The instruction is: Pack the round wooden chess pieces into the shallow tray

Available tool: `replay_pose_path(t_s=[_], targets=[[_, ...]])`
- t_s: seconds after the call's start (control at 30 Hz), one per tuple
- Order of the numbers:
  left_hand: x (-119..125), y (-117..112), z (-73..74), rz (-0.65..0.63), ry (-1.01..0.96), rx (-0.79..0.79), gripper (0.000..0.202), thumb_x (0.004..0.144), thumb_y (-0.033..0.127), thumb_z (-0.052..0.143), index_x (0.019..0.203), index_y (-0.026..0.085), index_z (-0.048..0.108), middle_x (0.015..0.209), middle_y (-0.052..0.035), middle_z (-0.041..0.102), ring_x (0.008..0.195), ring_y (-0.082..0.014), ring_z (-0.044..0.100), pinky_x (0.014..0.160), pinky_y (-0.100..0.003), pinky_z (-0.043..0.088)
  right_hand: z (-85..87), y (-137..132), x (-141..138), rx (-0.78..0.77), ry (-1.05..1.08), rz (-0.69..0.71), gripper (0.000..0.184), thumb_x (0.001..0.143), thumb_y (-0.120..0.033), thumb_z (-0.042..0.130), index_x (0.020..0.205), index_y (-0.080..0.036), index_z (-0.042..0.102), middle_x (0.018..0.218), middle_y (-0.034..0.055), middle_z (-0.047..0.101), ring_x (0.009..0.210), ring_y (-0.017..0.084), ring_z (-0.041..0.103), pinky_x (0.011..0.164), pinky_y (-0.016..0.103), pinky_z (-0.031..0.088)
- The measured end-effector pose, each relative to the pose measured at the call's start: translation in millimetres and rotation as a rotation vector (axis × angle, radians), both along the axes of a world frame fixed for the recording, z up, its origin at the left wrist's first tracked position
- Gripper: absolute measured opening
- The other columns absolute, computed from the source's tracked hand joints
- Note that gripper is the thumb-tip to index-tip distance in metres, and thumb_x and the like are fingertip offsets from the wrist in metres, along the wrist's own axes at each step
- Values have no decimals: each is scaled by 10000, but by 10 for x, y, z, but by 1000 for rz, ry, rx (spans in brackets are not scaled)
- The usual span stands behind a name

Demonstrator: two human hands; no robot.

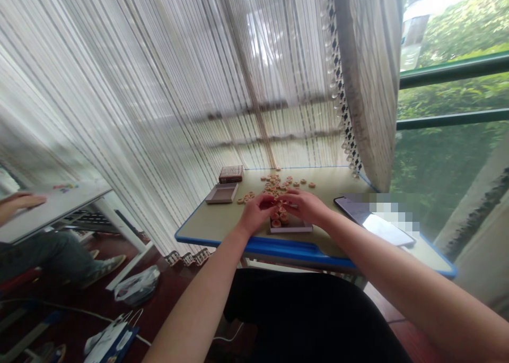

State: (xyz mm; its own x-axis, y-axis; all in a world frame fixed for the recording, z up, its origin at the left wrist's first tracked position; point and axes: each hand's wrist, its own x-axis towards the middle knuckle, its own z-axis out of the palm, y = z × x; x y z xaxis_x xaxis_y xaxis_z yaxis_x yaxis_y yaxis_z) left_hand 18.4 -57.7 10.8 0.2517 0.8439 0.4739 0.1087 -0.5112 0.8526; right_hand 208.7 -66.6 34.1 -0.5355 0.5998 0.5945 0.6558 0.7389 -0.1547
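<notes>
Round wooden game pieces, which look like Chinese chess pieces (285, 186), lie scattered over the table beyond my hands. In front of me stands a shallow open box (298, 227), with several pieces (276, 223) stacked at its left side. My left hand (258, 210) is over the box's left end, thumb and fingers closed around a piece at the stack. From the right, my right hand (300, 202) reaches to the same spot, its fingers bent together on a piece close to the left fingertips. The fingers partly hide both pieces.
The box's lid or tray (222, 193) lies at the table's left, by a brown box (231, 173). A dark tablet or phone (371, 219) lies on the right. A string curtain (178, 87) hangs behind. Another person's hand (29, 200) rests on a neighbouring table (85, 193).
</notes>
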Motion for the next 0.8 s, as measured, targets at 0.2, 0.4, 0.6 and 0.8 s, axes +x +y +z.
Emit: replay_pose_path(t_s=[0.2,0.4,0.6,0.8], targets=[[-55,-38,28,68,83,85,315,674,324,657,926,144,602,867,-71,665,748,-148,630,712,-296,526,29,-26,29,30,-30,-25,254,846,-332,462,988,-209,633,901,72,619,781,150,566,648,231,392],[-194,22,40,456,184,298,190,735,327,577,825,163,614,776,-43,660,717,-141,609,665,-269,494,162,26,286,-17,-241,-250,229,835,-290,433,958,-246,621,932,52,628,806,172,562,614,243,359],[-166,64,1,492,282,330,127,729,286,571,762,169,610,727,-24,653,676,-127,595,639,-251,471,165,31,309,-204,-383,-204,189,747,-241,521,868,-249,667,929,37,635,780,173,571,587,239,355],[-159,79,-1,534,285,332,179,718,333,582,809,180,591,764,-24,642,755,-143,592,656,-252,461,150,60,318,-292,-270,-116,258,717,-128,488,833,-221,698,935,40,643,752,144,576,665,231,398]])
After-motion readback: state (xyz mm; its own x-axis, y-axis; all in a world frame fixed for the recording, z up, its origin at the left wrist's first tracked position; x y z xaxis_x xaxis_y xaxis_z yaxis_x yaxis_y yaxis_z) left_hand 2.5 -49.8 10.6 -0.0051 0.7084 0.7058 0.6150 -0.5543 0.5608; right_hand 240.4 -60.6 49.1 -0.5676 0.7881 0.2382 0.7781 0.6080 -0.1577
